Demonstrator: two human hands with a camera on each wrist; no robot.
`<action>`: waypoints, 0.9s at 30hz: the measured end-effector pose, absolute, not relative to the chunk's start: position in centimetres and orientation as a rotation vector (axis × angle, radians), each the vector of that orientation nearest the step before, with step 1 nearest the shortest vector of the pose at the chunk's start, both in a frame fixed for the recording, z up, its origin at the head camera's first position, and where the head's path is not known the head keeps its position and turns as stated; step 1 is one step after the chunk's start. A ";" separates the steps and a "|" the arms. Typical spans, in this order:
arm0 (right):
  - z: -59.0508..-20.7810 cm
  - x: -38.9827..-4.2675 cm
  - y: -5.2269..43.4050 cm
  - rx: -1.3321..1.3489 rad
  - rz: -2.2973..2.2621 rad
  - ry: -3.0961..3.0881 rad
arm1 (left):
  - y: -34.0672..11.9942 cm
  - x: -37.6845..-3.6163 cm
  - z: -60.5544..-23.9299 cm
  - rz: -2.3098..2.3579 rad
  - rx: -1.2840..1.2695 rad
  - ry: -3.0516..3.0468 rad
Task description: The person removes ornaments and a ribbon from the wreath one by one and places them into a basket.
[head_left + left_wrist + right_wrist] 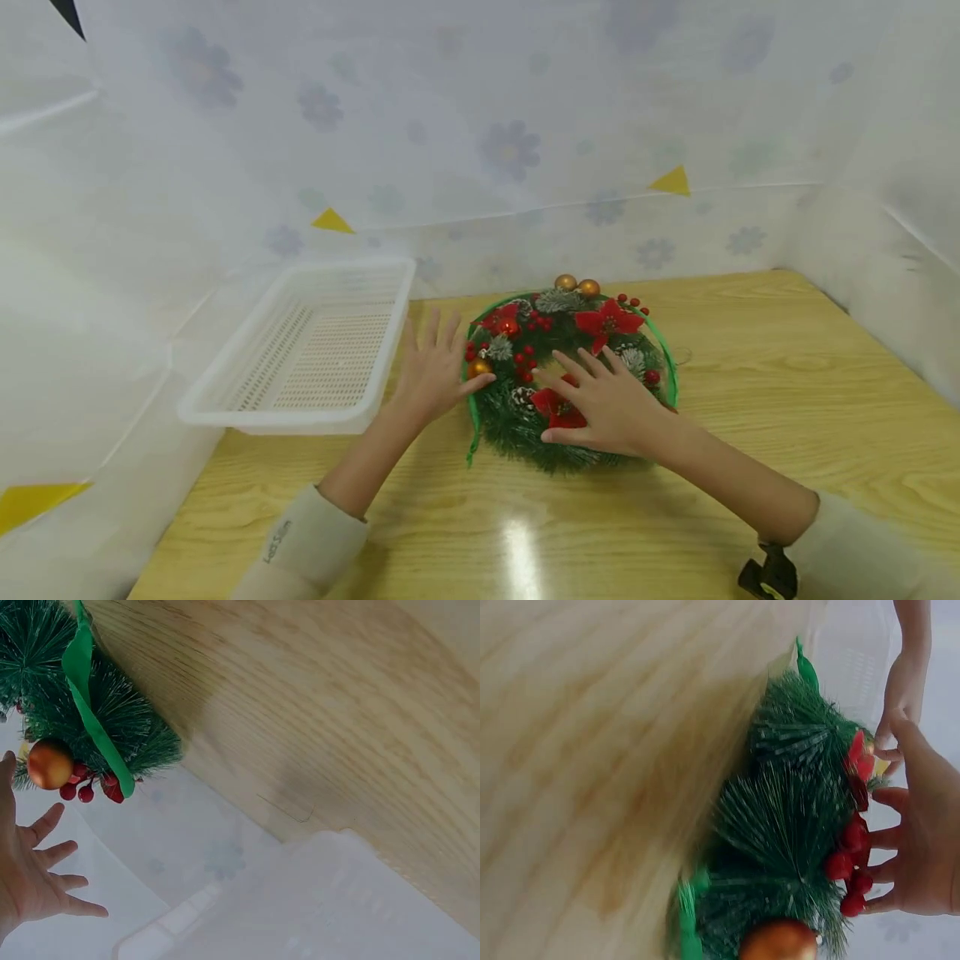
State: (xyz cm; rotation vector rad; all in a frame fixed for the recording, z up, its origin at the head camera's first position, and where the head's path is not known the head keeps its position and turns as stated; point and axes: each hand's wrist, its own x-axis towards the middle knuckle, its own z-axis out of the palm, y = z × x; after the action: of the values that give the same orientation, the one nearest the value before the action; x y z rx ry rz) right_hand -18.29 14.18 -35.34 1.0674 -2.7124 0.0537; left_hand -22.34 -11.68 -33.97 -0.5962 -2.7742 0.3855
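Wreath [517, 429] on table [765, 375] | left hand [431, 375] spread, released, beside wreath | right hand [611, 408] likewise, over wreath, contact unclear | white basket [277, 417] left of wreath

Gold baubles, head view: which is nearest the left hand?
The lone gold bauble at the left of the wreath, close by the left hand; the gold pair sits at the far edge.

1. White sheeting [420, 158] walled the space at the back and on both sides, creased in places.
2. Faded purple and green flowers [510, 150] patterned it.
3. Yellow triangles [670, 182] and a dark triangle [69, 17] showed against it.
4. A white glare [521, 558] streaked the wood-grained table [765, 408].
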 end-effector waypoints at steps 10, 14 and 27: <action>-36.8 -17.9 12.8 1.036 0.008 -2.696 | -10.9 -22.0 -34.3 0.535 -0.530 -2.788; -36.9 -17.9 12.5 1.027 0.005 -2.721 | -10.8 -21.9 -34.3 0.585 -0.522 -2.779; -37.2 -18.0 13.0 0.965 0.177 -2.875 | -10.0 -20.9 -35.2 0.287 -0.426 -2.772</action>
State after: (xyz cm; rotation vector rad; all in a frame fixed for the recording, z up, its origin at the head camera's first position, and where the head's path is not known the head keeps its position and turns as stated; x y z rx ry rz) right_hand -17.98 12.98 -37.18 0.9652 -2.8745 0.1771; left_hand -20.89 -10.04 -35.19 -0.4261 -2.7720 0.2866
